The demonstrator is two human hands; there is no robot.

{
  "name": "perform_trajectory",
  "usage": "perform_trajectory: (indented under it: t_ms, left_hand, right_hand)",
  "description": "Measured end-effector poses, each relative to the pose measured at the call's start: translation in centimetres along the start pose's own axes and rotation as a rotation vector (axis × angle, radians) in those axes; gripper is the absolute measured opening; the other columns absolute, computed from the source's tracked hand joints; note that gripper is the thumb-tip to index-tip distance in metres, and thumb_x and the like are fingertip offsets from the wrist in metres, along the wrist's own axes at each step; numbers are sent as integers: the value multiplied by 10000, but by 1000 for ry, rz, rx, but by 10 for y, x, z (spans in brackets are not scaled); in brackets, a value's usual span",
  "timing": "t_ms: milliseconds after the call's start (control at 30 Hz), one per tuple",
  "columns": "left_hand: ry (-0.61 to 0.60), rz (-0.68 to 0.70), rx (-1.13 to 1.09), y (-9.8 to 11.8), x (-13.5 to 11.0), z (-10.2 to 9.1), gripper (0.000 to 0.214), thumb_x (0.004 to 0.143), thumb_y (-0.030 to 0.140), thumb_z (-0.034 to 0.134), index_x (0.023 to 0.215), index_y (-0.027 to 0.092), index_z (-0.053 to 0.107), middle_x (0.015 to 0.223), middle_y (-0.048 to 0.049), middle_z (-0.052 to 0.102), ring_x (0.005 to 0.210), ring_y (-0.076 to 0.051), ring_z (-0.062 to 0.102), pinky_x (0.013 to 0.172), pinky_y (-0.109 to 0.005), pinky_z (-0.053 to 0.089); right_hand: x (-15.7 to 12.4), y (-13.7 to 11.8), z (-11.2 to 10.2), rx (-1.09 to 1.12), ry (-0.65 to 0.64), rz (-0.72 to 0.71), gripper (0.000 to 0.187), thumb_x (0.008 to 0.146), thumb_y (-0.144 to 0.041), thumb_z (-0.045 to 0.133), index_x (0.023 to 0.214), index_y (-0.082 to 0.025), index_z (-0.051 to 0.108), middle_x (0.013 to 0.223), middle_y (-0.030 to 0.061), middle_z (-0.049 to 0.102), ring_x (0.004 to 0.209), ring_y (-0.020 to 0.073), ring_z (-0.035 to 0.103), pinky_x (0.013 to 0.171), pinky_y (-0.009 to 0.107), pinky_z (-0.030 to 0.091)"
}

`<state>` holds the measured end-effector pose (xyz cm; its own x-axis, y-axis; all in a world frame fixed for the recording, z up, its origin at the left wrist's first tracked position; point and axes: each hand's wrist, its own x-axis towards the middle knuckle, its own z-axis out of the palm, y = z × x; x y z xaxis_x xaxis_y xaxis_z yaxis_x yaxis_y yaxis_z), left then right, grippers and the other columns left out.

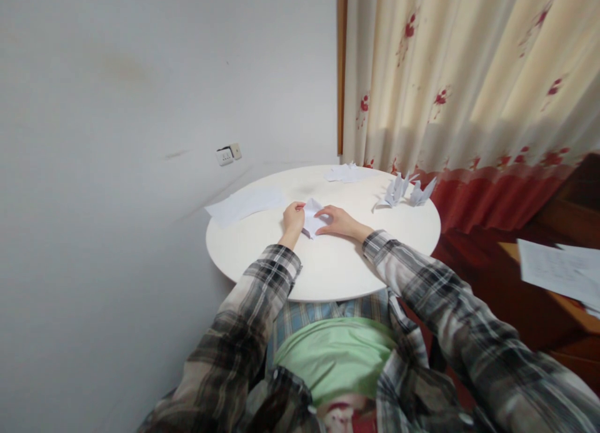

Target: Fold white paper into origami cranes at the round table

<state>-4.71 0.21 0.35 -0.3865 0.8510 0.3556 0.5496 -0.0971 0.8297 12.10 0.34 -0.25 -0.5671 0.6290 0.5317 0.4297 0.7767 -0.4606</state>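
Observation:
A small folded piece of white paper [313, 215] lies on the round white table [328, 270] in front of me. My left hand [293, 218] pinches its left edge with curled fingers. My right hand [338, 221] presses down on its right side, fingers closed on the fold. Both arms wear plaid sleeves.
Flat white sheets [246, 204] lie at the table's left. Two folded paper cranes [405, 192] stand at the far right, with more folded paper [345, 172] at the back. A wall is on the left, a curtain behind, and a wooden surface with papers [560, 272] on the right.

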Motion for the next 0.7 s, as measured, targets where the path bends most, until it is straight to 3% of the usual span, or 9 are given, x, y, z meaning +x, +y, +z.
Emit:
perform_trajectory:
  t_ms: [233, 700]
  left_hand:
    - [-2, 11, 9, -2, 1, 1, 252, 721, 79, 467, 841, 172, 668, 895, -51, 703, 860, -172, 636, 779, -266, 495]
    - [3, 6, -17, -3, 2, 3, 244, 712, 82, 470, 823, 173, 669, 883, -54, 700, 853, -175, 642, 771, -258, 496]
  right_hand:
    - [-1, 1, 0, -19, -30, -38, 611, 535, -409, 810, 1074, -196, 616, 1063, 86, 563, 993, 219, 545, 895, 364, 415]
    - [-1, -1, -2, -8, -55, -18, 511, 578, -387, 795, 1032, -207, 645, 996, 62, 566, 924, 193, 553, 847, 322, 423]
